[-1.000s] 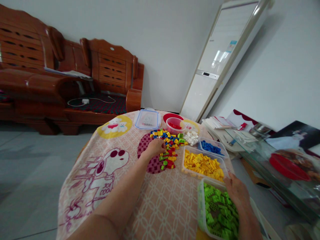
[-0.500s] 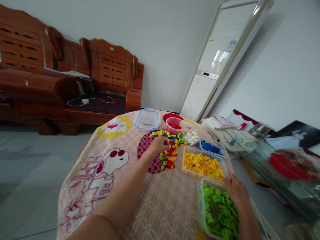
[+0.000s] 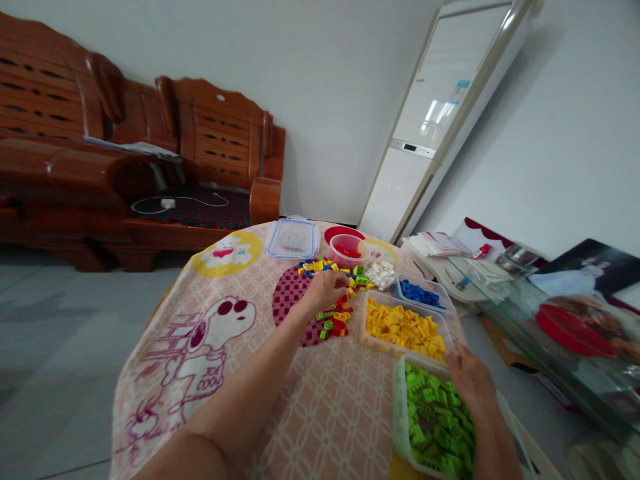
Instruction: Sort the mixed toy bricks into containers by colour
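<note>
My left hand (image 3: 327, 291) reaches over the pile of mixed bricks (image 3: 340, 320), its fingers closed together; what they hold, if anything, is too small to make out. My right hand (image 3: 467, 373) rests at the right rim between the tub of yellow bricks (image 3: 405, 328) and the tub of green bricks (image 3: 437, 420), its fingertips at the yellow tub's corner. White bricks (image 3: 381, 274) lie loose beside the mixed pile. Blue bricks (image 3: 421, 294) fill a shallow tub behind the yellow one, and red bricks (image 3: 347, 251) sit in a round bowl.
A clear lid with a blue rim (image 3: 293, 239) lies at the table's far edge, near a red lid (image 3: 344, 233). To the right stands a glass table (image 3: 530, 313) with papers and a red basket (image 3: 575, 331). Wooden chairs (image 3: 220, 140) stand behind.
My left hand has shifted slightly right over the mixed pile. My right hand stays at the tubs.
</note>
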Tool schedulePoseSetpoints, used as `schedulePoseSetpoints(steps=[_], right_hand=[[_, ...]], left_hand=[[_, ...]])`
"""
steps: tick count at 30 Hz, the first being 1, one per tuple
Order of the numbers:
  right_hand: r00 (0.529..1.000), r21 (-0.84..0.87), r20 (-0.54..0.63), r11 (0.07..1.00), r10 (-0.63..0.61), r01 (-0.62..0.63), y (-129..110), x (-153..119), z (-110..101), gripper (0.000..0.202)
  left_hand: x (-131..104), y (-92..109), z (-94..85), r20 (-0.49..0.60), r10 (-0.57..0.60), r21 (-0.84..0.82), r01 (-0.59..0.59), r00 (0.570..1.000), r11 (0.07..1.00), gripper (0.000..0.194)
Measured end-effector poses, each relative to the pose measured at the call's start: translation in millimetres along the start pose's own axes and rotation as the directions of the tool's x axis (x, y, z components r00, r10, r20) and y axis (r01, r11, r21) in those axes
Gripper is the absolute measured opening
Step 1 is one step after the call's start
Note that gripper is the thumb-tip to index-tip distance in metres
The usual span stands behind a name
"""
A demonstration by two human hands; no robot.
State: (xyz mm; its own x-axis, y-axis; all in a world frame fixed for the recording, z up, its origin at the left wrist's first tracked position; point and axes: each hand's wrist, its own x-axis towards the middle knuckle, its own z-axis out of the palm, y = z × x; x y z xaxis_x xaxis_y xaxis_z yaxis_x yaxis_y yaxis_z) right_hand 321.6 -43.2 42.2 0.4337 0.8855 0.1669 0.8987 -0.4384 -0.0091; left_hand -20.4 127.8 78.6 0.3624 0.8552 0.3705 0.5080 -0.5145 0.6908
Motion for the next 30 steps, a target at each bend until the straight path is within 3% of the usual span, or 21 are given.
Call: schedulePoseSetpoints(steps=[3,8,17,25,30], right_hand=[[1.0,0.002,0.002,1.0,0.007,-0.007,-0.1,0.2,-0.5,0.048],[1.0,0.005,0.003,1.0,0.003,-0.003,0.1,0.3,-0.8,0.049],[1.0,-0.017,0.003,1.0,0.003,-0.003,-0.3,-0.8,-1.8,0.048],[1.0,-0.011,-0.016,1.0,0.003,-0.003,-0.1,-0.7,-1.7,0.047],[1.0,-0.012,-0.004,1.0,-0.004,0.004,0.8,-0.5,-1.3,0.048]], left_hand=[[0.8,-17.6,-13.3,0.006,-0.109,0.163,0.106,0.994,0.981,0.017],[-3.0,-27.6,-9.4,0.183,-0.196,0.262,0.144,0.963,0.954,0.017],[-5.5,-25.1,1.1,0.158,-0.28,0.374,0.205,0.947,0.905,0.012],[-3.1,-29.8,8.6,0.167,-0.25,0.326,0.186,0.954,0.927,0.016],[-0.7,-33.8,4.1,0.196,-0.242,0.139,0.217,0.95,0.966,0.014]])
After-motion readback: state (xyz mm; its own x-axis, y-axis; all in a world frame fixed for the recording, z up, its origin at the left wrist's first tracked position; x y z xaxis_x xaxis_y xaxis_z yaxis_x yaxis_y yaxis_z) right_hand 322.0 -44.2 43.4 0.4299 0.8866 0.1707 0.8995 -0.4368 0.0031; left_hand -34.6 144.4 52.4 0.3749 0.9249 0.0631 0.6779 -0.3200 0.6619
